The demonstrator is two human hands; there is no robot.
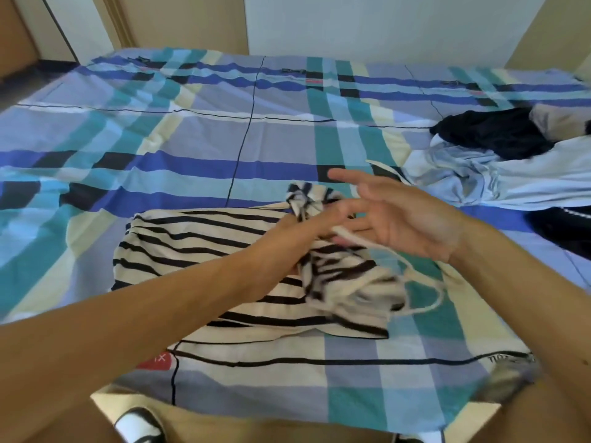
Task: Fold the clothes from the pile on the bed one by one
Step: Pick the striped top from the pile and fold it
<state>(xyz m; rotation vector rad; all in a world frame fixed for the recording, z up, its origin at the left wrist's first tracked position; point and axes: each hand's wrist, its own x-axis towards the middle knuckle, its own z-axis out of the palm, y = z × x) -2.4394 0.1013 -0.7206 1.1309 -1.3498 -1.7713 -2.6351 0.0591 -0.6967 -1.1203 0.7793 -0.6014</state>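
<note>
The bed (224,129) fills most of the room, under a checked sheet of blue, teal and cream, with pale walls (383,24) behind it and a wooden door frame off to the far left. The right hand (406,219) hovers over the sheet with its palm turned up and inward, thumb and fingers spread and relaxed, not gripping; a cream cord (351,236) lies across its fingers and trails down in a loop below the wrist. The left hand (300,231) reaches across to meet it, fingers smeared by motion, so I cannot tell whether it is pinching cloth or only touching it. Under and to the left of both hands lies the striped garment (198,238), cream with black bands, bunched right where the hands meet. Beyond the right hand, further right, sits the pile of clothes (499,155), pale blue and black. A black-and-white shoe (140,423) shows below the left forearm.
</note>
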